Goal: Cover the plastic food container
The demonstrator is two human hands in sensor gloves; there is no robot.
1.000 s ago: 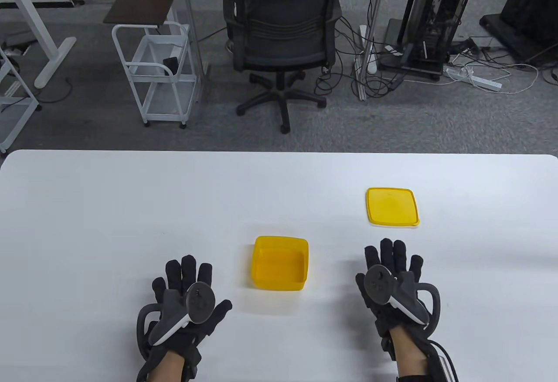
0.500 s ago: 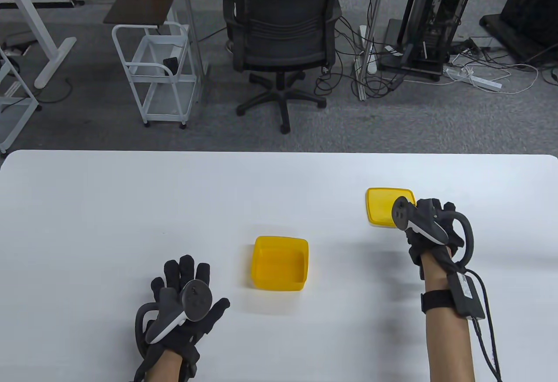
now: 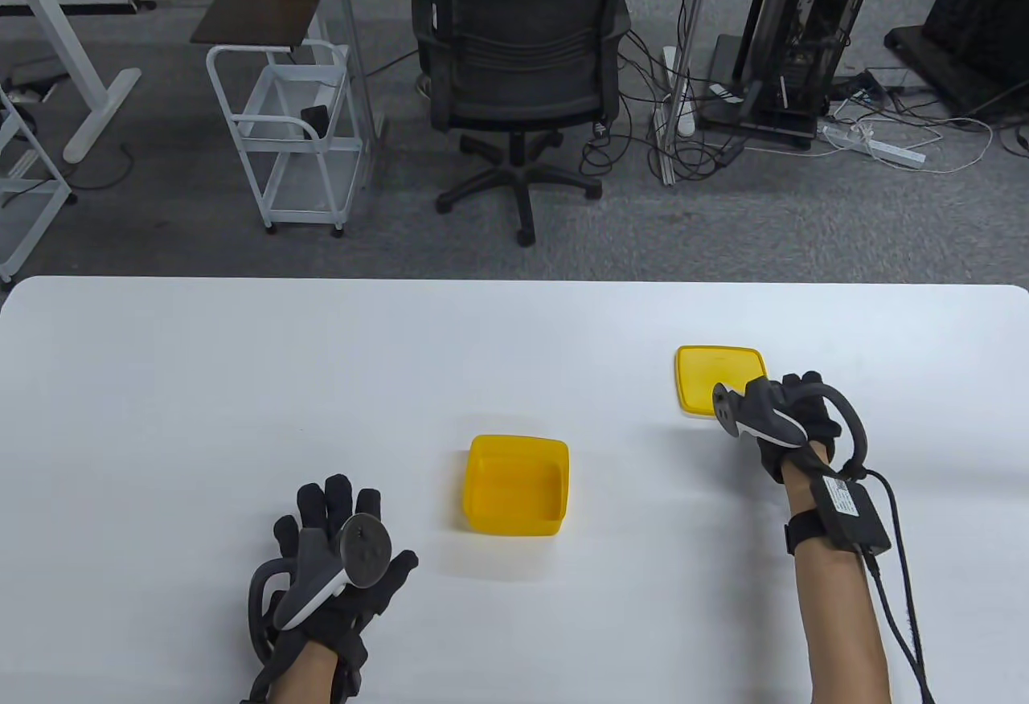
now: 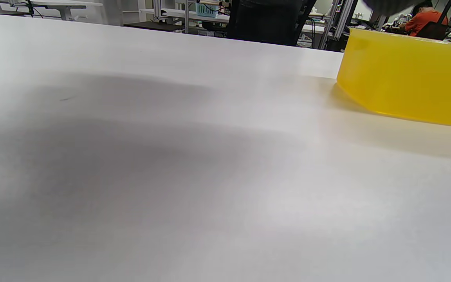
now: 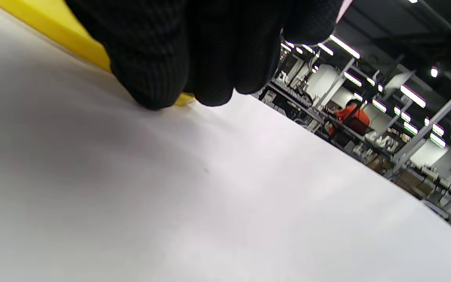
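Fingers (image 5: 163,51) of the right hand (image 3: 784,415) curl down over the near right corner of one yellow lid (image 3: 715,377); the right wrist view shows their tips at the lid's edge where it meets the table (image 3: 241,382), touching it, though whether they grip it cannot be told. One lid lies flat on the right half of the table, well apart from one open yellow container (image 3: 516,485), which stands upright near the middle, toward the near edge. No writing can be read on either piece. One left hand (image 3: 342,567) rests palm down on the table just left of the container, apart from it, fingers spread and holding nothing. Each hand carries one tracker on its back. One small black box with a white label (image 3: 848,513), its print too small to read, is strapped to the right forearm, with a cable running from it. Beyond the table stand one black office chair (image 3: 522,45), one white cart (image 3: 281,133) and one computer tower (image 3: 804,37) among floor cables.
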